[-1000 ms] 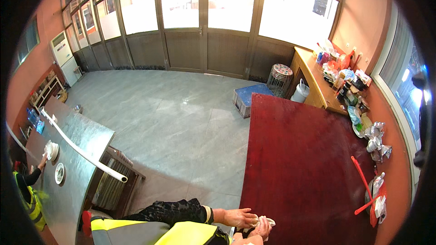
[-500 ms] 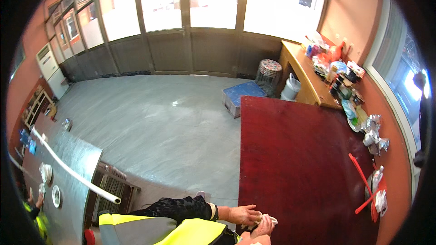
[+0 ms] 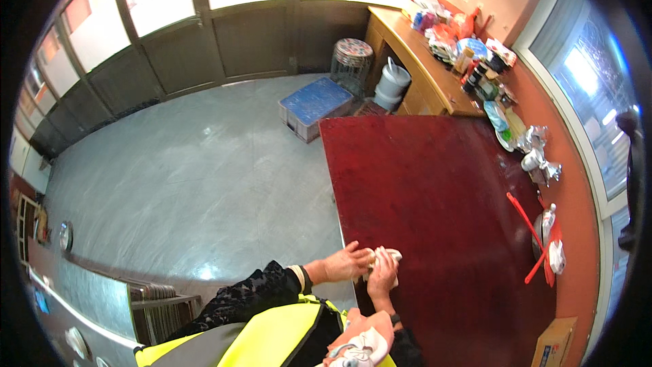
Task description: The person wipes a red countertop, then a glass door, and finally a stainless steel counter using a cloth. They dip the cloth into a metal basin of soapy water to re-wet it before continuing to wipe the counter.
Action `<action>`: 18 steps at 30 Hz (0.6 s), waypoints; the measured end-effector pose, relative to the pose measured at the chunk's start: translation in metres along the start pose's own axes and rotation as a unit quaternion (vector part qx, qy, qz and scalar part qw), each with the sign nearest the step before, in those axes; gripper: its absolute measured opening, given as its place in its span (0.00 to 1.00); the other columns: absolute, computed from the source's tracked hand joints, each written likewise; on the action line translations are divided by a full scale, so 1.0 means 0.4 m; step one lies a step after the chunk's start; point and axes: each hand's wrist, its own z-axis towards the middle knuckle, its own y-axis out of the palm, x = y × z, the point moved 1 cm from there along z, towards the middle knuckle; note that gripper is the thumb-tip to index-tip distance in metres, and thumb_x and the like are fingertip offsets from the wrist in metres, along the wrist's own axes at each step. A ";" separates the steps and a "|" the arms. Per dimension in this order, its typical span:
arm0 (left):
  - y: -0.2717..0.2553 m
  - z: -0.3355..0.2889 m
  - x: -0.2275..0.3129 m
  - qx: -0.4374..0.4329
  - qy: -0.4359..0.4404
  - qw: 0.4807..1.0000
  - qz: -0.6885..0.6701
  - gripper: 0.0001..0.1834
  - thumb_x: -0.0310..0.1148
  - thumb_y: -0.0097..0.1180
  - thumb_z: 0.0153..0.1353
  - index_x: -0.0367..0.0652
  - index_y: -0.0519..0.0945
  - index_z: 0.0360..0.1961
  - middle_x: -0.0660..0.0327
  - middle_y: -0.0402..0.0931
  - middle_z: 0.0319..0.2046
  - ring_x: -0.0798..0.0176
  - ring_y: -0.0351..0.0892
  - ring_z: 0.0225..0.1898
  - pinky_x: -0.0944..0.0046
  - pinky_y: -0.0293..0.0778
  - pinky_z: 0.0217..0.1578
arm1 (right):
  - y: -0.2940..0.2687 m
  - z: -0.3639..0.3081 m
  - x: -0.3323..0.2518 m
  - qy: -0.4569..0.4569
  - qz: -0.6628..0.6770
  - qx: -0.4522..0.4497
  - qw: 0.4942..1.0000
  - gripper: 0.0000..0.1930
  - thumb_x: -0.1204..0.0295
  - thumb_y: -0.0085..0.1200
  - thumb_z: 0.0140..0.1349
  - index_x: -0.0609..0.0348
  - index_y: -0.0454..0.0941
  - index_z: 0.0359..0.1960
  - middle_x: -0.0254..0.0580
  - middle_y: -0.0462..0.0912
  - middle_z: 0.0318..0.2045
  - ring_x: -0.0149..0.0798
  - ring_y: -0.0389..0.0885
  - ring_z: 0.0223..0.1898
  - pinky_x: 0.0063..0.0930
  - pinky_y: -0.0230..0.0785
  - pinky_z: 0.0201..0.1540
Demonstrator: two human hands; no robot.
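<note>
A crumpled whitish cloth (image 3: 396,255) is bunched up at the near left part of the dark red table (image 3: 435,183). My right hand (image 3: 383,274) is closed over it, fingers bent round the folds. Coming in from the left, my left hand (image 3: 343,264) has its fingers stretched toward the cloth; its fingertips reach the bundle's left side. How much of the cloth lies under the right palm is hidden.
Red sticks (image 3: 527,231) and a clear bottle (image 3: 549,217) lie along the table's right side. Foil-like wrappings (image 3: 533,143) and a cluttered wooden desk (image 3: 407,47) stand beyond. A blue-lidded bin (image 3: 316,102) is on the floor; a cardboard box (image 3: 553,343) sits near right.
My view has swung right and closer to the red table. Both hands have moved farther in over its edge with the cloth, and my right hand now covers more of it.
</note>
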 end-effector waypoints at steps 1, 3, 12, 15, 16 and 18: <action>-0.011 -0.004 -0.035 0.005 -0.005 1.000 0.008 0.14 0.39 0.58 0.54 0.54 0.83 0.42 0.60 0.73 0.60 0.54 0.67 0.66 0.44 0.64 0.59 | 0.024 0.031 -0.011 -0.006 -0.011 -0.004 1.000 0.14 0.72 0.45 0.68 0.63 0.81 0.49 0.48 0.81 0.55 0.51 0.74 0.59 0.46 0.61 0.64; -0.030 -0.008 -0.098 -0.012 -0.032 0.999 -0.020 0.15 0.37 0.59 0.54 0.51 0.83 0.43 0.62 0.71 0.62 0.55 0.67 0.66 0.40 0.64 0.61 | 0.070 0.093 -0.028 -0.005 -0.017 0.001 1.000 0.14 0.74 0.46 0.67 0.63 0.80 0.49 0.47 0.81 0.54 0.51 0.75 0.57 0.45 0.63 0.63; -0.067 -0.001 -0.320 -0.037 -0.058 0.997 -0.037 0.16 0.36 0.58 0.58 0.50 0.82 0.48 0.61 0.69 0.64 0.55 0.64 0.69 0.39 0.62 0.63 | 0.194 0.298 -0.035 -0.014 -0.005 -0.030 0.999 0.14 0.75 0.47 0.66 0.61 0.81 0.49 0.46 0.81 0.54 0.50 0.75 0.57 0.45 0.63 0.64; -0.076 -0.004 -0.413 -0.048 -0.074 0.996 -0.034 0.17 0.37 0.57 0.59 0.51 0.81 0.50 0.61 0.68 0.65 0.55 0.63 0.69 0.39 0.60 0.65 | 0.251 0.394 -0.030 -0.043 0.009 -0.044 0.998 0.14 0.75 0.48 0.65 0.60 0.81 0.49 0.46 0.81 0.54 0.49 0.75 0.57 0.44 0.63 0.64; -0.081 -0.008 -0.447 -0.041 -0.088 0.994 -0.039 0.17 0.37 0.57 0.59 0.51 0.80 0.51 0.61 0.68 0.65 0.55 0.63 0.69 0.40 0.60 0.66 | 0.273 0.430 -0.029 -0.051 0.013 -0.052 0.997 0.14 0.75 0.48 0.65 0.60 0.81 0.49 0.46 0.81 0.54 0.49 0.75 0.57 0.43 0.63 0.64; -0.097 -0.013 -0.510 -0.027 -0.122 0.991 -0.057 0.17 0.38 0.55 0.60 0.52 0.79 0.51 0.61 0.66 0.66 0.55 0.62 0.70 0.42 0.59 0.67 | 0.314 0.501 -0.031 -0.066 0.019 -0.064 0.996 0.13 0.75 0.50 0.65 0.61 0.82 0.49 0.45 0.82 0.53 0.49 0.75 0.57 0.42 0.63 0.63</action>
